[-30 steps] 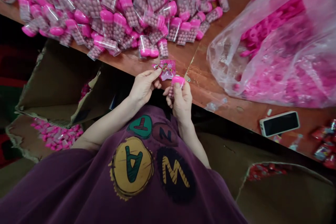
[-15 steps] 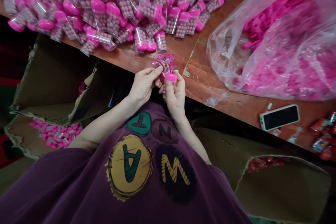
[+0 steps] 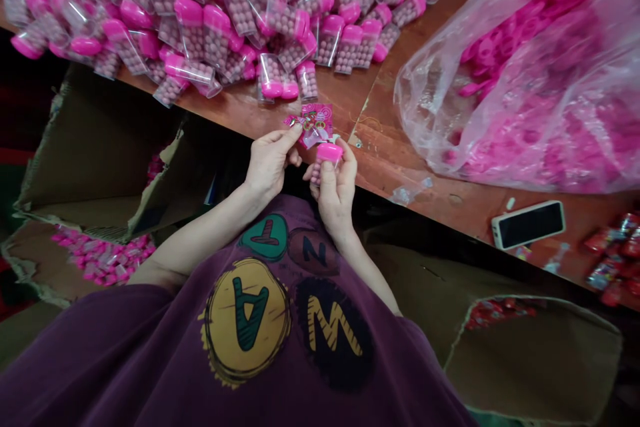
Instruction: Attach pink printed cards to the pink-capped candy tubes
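My left hand (image 3: 270, 159) pinches a small shiny pink printed label (image 3: 320, 116) between thumb and fingertips. The label carries swirls and a small coloured picture, and it spreads out over the table's edge. Closed around a clear candy bottle (image 3: 329, 153) is my right hand (image 3: 338, 190). This bottle has a pink cap at its upper end and pink balls inside. Its cap lies just below the label; whether the two touch I cannot tell. A whitish bit of film shows between them.
A heap of similar capped bottles (image 3: 190, 23) covers the back left of the wooden table (image 3: 380, 140). On the right stand a clear bag (image 3: 425, 100) of pink plastic parts, a phone (image 3: 530, 224) and red packets (image 3: 613, 257). Open cardboard boxes (image 3: 95, 173) flank my body below.
My hands have moved slightly apart. The right hand has drawn the bottle a little down and right, so more of the label and the bottle shows. The view has shifted slightly.
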Demonstrator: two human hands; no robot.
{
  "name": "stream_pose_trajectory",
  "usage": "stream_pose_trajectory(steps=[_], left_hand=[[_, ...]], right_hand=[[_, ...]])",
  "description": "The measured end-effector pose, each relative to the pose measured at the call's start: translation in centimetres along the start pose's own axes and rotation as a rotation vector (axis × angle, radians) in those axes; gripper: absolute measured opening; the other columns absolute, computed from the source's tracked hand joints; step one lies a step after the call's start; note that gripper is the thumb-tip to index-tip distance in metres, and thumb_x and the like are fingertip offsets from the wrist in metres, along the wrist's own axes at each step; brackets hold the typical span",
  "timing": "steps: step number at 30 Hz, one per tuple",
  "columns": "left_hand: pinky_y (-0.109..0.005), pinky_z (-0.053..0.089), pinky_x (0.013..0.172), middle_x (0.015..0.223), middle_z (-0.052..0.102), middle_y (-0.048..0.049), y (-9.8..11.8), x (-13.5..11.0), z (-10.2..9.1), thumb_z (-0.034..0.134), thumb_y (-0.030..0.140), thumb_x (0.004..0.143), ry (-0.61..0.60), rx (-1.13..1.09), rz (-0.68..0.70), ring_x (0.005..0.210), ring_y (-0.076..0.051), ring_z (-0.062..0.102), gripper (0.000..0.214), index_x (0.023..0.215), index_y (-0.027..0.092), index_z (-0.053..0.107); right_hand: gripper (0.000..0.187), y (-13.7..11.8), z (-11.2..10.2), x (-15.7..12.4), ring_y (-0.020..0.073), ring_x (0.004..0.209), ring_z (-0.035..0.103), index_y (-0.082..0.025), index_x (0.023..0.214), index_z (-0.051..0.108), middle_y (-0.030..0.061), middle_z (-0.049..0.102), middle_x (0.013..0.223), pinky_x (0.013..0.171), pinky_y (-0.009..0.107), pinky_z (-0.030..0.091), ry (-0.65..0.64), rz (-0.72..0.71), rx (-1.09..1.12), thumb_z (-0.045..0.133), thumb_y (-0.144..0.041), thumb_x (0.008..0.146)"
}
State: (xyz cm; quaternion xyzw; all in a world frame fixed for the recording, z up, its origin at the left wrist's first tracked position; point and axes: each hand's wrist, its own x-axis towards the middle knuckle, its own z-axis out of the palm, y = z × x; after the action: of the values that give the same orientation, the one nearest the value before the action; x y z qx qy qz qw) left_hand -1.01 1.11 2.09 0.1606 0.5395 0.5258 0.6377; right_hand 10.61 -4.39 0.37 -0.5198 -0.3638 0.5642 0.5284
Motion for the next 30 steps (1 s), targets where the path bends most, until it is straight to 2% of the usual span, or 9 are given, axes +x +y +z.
stream_pose_trajectory(steps=[2, 7, 13, 15, 18, 20, 24, 30], left_hand=[[-0.024, 0.041, 0.051, 0.05, 0.052, 0.0057, -0.3, -0.1, 0.0, 0.085, 0.037, 0.092, -0.009, 0.004, 0.005, 0.046, -0.007, 0.048, 0.034, 0.068, 0.02, 0.068], [-0.025, 0.042, 0.052, 0.049, 0.052, 0.0054, -0.9, -0.6, 0.2, 0.084, 0.037, 0.093, -0.041, -0.021, -0.032, 0.045, -0.008, 0.048, 0.035, 0.068, 0.02, 0.067], [-0.024, 0.04, 0.048, 0.05, 0.05, 0.0062, -0.7, -1.0, 0.4, 0.084, 0.043, 0.093, -0.057, -0.015, -0.044, 0.043, -0.007, 0.043, 0.038, 0.069, 0.019, 0.065], [-0.024, 0.039, 0.047, 0.05, 0.049, 0.0064, -0.4, -1.1, 0.5, 0.084, 0.047, 0.092, -0.054, 0.016, -0.057, 0.043, -0.007, 0.043, 0.041, 0.069, 0.02, 0.064], [-0.025, 0.038, 0.045, 0.05, 0.047, 0.0064, -0.3, -1.1, 0.4, 0.084, 0.049, 0.092, -0.062, 0.018, -0.084, 0.043, -0.007, 0.043, 0.042, 0.069, 0.02, 0.063], [-0.024, 0.039, 0.047, 0.05, 0.047, 0.0065, -0.4, -0.9, 0.3, 0.085, 0.047, 0.091, -0.069, -0.011, -0.083, 0.043, -0.007, 0.043, 0.041, 0.069, 0.02, 0.064], [-0.023, 0.041, 0.05, 0.05, 0.048, 0.0063, -0.6, -0.8, 0.2, 0.086, 0.044, 0.091, -0.082, -0.037, -0.076, 0.044, -0.006, 0.043, 0.039, 0.069, 0.02, 0.064], [-0.024, 0.035, 0.045, 0.05, 0.048, 0.0064, -0.9, -1.2, 0.2, 0.087, 0.053, 0.086, -0.101, 0.025, -0.066, 0.042, -0.007, 0.042, 0.044, 0.068, 0.019, 0.065]], right_hand=[[0.059, 0.3, 0.1, 0.0, 0.015, 0.073, 0.066, -0.037, 0.146, 0.045, -0.0005, 0.065, 0.093, 0.067, 0.032, 0.06, 0.001, -0.008, -0.02, 0.066, -0.066, 0.098], [0.058, 1.4, 0.0, 0.3, 0.0175, 0.078, 0.067, -0.04, 0.154, 0.038, 0.0024, 0.065, 0.098, 0.064, 0.031, 0.059, 0.021, -0.045, -0.076, 0.057, -0.063, 0.104], [0.061, 1.7, 0.0, 0.1, 0.0156, 0.07, 0.064, -0.04, 0.153, 0.038, 0.0012, 0.063, 0.094, 0.054, 0.027, 0.051, -0.009, 0.0, -0.012, 0.061, -0.064, 0.102], [0.062, 1.3, -0.1, 0.0, 0.0131, 0.062, 0.059, -0.041, 0.152, 0.038, -0.0001, 0.065, 0.093, 0.048, 0.025, 0.045, -0.042, 0.046, 0.027, 0.062, -0.065, 0.101], [0.059, 0.8, -0.4, 0.1, 0.0091, 0.049, 0.044, -0.039, 0.151, 0.041, -0.0013, 0.067, 0.092, 0.041, 0.023, 0.034, -0.118, 0.145, 0.08, 0.057, -0.068, 0.102], [0.06, 0.8, -0.5, 0.2, 0.0084, 0.047, 0.04, -0.038, 0.151, 0.041, -0.0014, 0.068, 0.09, 0.04, 0.023, 0.032, -0.108, 0.163, 0.106, 0.058, -0.068, 0.101], [0.064, 1.5, -0.5, 0.3, 0.0115, 0.053, 0.049, -0.04, 0.153, 0.037, -0.001, 0.065, 0.086, 0.041, 0.023, 0.035, -0.027, 0.084, 0.083, 0.062, -0.066, 0.1], [0.069, 1.2, 0.0, -0.1, 0.0137, 0.067, 0.062, -0.036, 0.154, 0.037, 0.0013, 0.065, 0.095, 0.051, 0.026, 0.05, -0.032, 0.068, 0.024, 0.067, -0.065, 0.098]])
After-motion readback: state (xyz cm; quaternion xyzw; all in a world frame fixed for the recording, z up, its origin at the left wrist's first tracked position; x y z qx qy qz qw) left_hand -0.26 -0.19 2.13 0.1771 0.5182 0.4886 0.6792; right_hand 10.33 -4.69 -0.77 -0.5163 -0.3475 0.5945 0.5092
